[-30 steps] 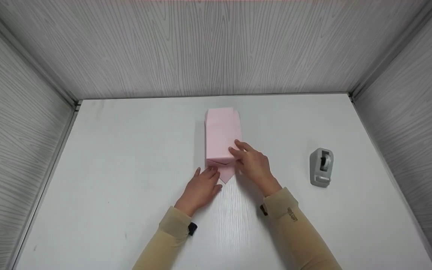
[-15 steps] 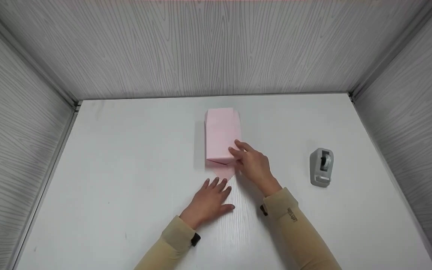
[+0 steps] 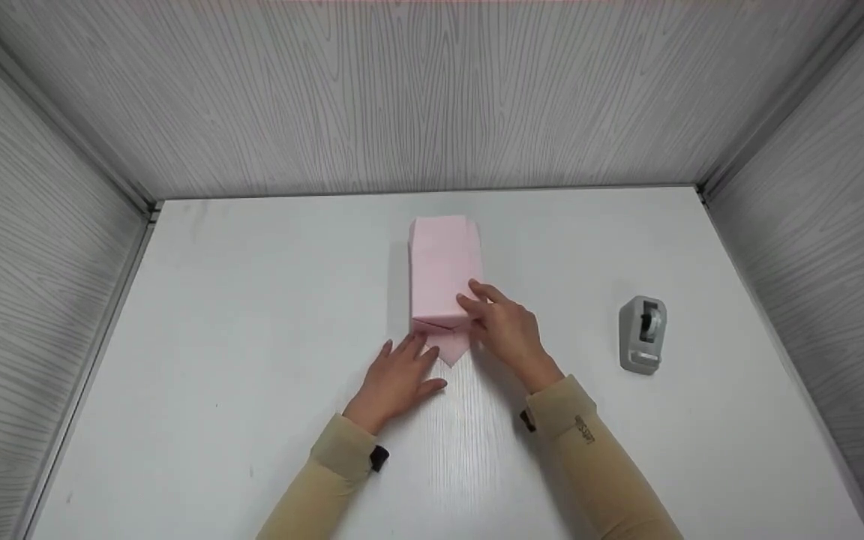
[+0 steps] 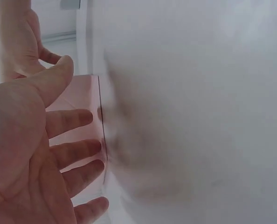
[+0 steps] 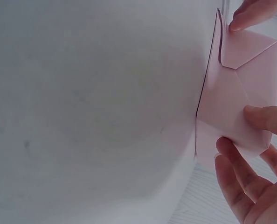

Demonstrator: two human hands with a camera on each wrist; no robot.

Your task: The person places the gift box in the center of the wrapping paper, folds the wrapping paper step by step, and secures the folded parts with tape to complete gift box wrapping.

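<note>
A box wrapped in pink paper (image 3: 441, 259) lies lengthwise on the white table, with a pointed paper flap (image 3: 453, 349) sticking out toward me from its near end. My right hand (image 3: 511, 330) grips the box at its near right corner; in the right wrist view the thumb presses the folded end (image 5: 229, 95) and other fingers lie along the side. My left hand (image 3: 389, 381) has its fingers spread and nearly straight, fingertips at the left edge of the flap, right by the box's near end. Folded layers meet in creases on that end.
A grey tape dispenser (image 3: 642, 335) with a roll in it stands on the table to the right. Grey wood-grain panels (image 3: 402, 97) enclose the table (image 3: 252, 315) at the back and on both sides.
My left hand drew back from the box's end toward me, uncovering the flap's left side, then came forward again to the flap's left edge. The right hand and box stayed nearly still.
</note>
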